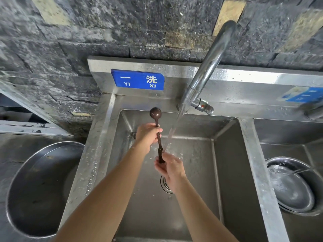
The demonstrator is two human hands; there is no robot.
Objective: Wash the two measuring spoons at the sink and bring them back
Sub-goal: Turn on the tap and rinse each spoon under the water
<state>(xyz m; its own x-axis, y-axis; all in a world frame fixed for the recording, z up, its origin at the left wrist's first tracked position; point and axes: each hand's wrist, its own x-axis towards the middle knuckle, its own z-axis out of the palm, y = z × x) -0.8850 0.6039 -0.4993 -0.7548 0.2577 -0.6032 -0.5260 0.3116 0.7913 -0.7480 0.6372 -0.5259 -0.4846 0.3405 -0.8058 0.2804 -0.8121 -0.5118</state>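
A dark brown measuring spoon (159,142) stands nearly upright over the steel sink (227,154), its round bowl (155,112) at the far end. My left hand (146,137) grips the handle just below the bowl. My right hand (170,167) holds the handle's near end. Water from the tap (208,67) runs down just right of the handle and splashes on my right hand. A small dark bit (134,135) shows left of my left hand; whether it is the second spoon I cannot tell.
The drain (165,185) lies under my right wrist. A big steel basin (43,186) stands left of the sink. The right-hand sink holds a steel bowl (295,187) with water in it. A blue sign (138,79) is on the backsplash, below a stone wall.
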